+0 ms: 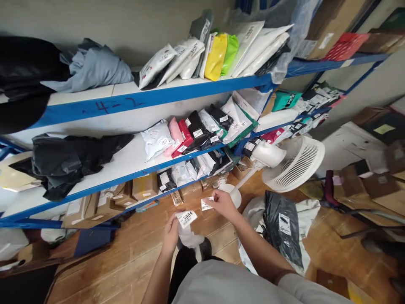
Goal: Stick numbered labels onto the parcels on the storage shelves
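My left hand [171,233] is closed on a white label strip [186,218] printed with the number 3004. A pale translucent length of backing [191,240] hangs below it, over my legs. To the right, my right hand [225,205] pinches a small white label [206,204] with black print; its number is partly covered by my fingers. The two hands are apart, in front of the lower shelf. On the middle shelf, a white parcel [157,139] labelled 3012 leans at the left end of a row of bagged parcels.
Blue-edged shelves [158,96] run across ahead, carrying parcels and black plastic bags [76,156]. A white fan [292,164] stands at the right. Beside my right arm, a black parcel [282,226] tops a white sack on the wooden floor [133,261]. Cardboard boxes [379,177] fill the far right.
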Demonstrator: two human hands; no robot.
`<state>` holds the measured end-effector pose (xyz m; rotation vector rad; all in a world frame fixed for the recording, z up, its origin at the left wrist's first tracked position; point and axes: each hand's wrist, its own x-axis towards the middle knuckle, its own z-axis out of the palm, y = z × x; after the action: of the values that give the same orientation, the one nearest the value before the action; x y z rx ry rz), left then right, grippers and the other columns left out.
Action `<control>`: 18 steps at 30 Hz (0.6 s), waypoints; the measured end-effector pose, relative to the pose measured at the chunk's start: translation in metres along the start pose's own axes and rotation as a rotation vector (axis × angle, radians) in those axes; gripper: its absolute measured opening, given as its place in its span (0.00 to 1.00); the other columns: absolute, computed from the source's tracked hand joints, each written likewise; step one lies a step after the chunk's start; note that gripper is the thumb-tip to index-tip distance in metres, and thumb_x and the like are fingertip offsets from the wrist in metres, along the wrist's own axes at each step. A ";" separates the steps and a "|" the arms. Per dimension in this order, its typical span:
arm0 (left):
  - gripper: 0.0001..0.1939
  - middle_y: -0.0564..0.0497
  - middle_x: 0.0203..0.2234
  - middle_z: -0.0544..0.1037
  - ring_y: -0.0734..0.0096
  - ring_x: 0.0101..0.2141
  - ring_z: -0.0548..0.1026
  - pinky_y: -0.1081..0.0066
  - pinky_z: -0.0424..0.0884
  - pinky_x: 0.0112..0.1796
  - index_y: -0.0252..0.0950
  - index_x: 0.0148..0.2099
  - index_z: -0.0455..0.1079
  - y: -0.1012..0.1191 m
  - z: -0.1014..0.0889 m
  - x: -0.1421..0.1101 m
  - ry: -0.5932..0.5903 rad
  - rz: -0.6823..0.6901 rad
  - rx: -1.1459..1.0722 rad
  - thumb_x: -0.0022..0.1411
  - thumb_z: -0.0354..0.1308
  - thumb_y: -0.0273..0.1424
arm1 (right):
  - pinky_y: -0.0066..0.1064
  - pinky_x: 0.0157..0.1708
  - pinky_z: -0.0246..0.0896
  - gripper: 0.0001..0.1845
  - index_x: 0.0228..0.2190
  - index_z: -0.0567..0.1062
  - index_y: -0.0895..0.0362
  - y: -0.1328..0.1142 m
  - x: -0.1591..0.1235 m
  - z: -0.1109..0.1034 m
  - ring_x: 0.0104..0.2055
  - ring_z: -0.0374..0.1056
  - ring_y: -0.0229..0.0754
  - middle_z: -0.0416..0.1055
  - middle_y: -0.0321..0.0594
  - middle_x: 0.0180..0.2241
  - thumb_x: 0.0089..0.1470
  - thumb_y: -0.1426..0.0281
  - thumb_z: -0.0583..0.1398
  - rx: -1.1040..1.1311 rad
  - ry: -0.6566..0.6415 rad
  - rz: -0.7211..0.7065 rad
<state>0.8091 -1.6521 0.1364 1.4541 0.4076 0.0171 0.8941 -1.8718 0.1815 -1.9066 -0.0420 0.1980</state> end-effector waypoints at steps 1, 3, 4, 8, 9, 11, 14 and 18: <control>0.17 0.45 0.38 0.79 0.60 0.40 0.75 0.69 0.68 0.40 0.34 0.40 0.75 0.003 0.003 -0.002 -0.039 0.018 0.009 0.53 0.57 0.40 | 0.27 0.17 0.50 0.22 0.18 0.62 0.52 -0.001 -0.003 -0.001 0.17 0.62 0.36 0.61 0.27 0.14 0.40 0.54 0.67 -0.035 0.020 -0.026; 0.15 0.47 0.32 0.79 0.62 0.35 0.74 0.70 0.67 0.36 0.34 0.36 0.75 0.009 0.011 -0.007 -0.077 0.014 0.024 0.52 0.57 0.39 | 0.28 0.19 0.49 0.23 0.18 0.62 0.52 -0.001 -0.009 -0.003 0.18 0.60 0.36 0.61 0.28 0.14 0.39 0.53 0.68 -0.094 0.050 -0.067; 0.13 0.48 0.28 0.77 0.64 0.30 0.73 0.70 0.66 0.32 0.34 0.34 0.74 0.013 0.016 -0.010 -0.094 0.003 0.025 0.52 0.57 0.39 | 0.28 0.19 0.48 0.23 0.18 0.62 0.52 -0.001 -0.011 -0.003 0.18 0.58 0.36 0.61 0.28 0.14 0.39 0.53 0.68 -0.113 0.061 -0.079; 0.17 0.50 0.20 0.70 0.69 0.24 0.66 0.70 0.61 0.28 0.35 0.24 0.71 0.030 0.035 -0.017 -0.269 0.083 -0.053 0.53 0.55 0.43 | 0.28 0.20 0.46 0.23 0.18 0.62 0.52 -0.001 -0.016 -0.003 0.20 0.56 0.35 0.61 0.29 0.15 0.39 0.52 0.67 -0.136 0.075 -0.099; 0.20 0.49 0.19 0.69 0.69 0.23 0.65 0.70 0.61 0.28 0.35 0.21 0.70 0.033 0.039 -0.017 -0.320 0.095 -0.084 0.53 0.53 0.46 | 0.28 0.20 0.45 0.23 0.18 0.62 0.53 -0.002 -0.016 -0.004 0.20 0.56 0.35 0.61 0.29 0.16 0.39 0.52 0.67 -0.140 0.080 -0.107; 0.29 0.48 0.14 0.66 0.70 0.20 0.63 0.70 0.60 0.25 0.35 0.17 0.69 0.035 0.047 -0.015 -0.350 0.050 -0.122 0.55 0.49 0.52 | 0.27 0.21 0.45 0.23 0.18 0.62 0.53 -0.007 -0.017 -0.005 0.20 0.54 0.34 0.59 0.28 0.16 0.40 0.53 0.67 -0.151 0.091 -0.127; 0.33 0.54 0.08 0.57 0.77 0.13 0.53 0.73 0.51 0.19 0.34 0.19 0.69 0.031 0.056 -0.010 -0.256 -0.029 -0.107 0.54 0.48 0.59 | 0.27 0.21 0.44 0.23 0.18 0.62 0.54 -0.016 -0.016 -0.007 0.21 0.53 0.33 0.57 0.27 0.16 0.40 0.53 0.66 -0.162 0.105 -0.132; 0.23 0.62 0.13 0.61 0.82 0.14 0.52 0.79 0.46 0.18 0.38 0.34 0.65 0.032 0.066 -0.011 -0.207 -0.027 -0.063 0.47 0.64 0.50 | 0.26 0.21 0.44 0.23 0.19 0.63 0.55 -0.024 -0.018 -0.010 0.21 0.53 0.32 0.57 0.26 0.17 0.39 0.54 0.67 -0.133 0.083 -0.118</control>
<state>0.8245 -1.7141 0.1739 1.3731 0.2555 -0.1400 0.8796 -1.8751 0.2090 -2.0358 -0.1143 0.0364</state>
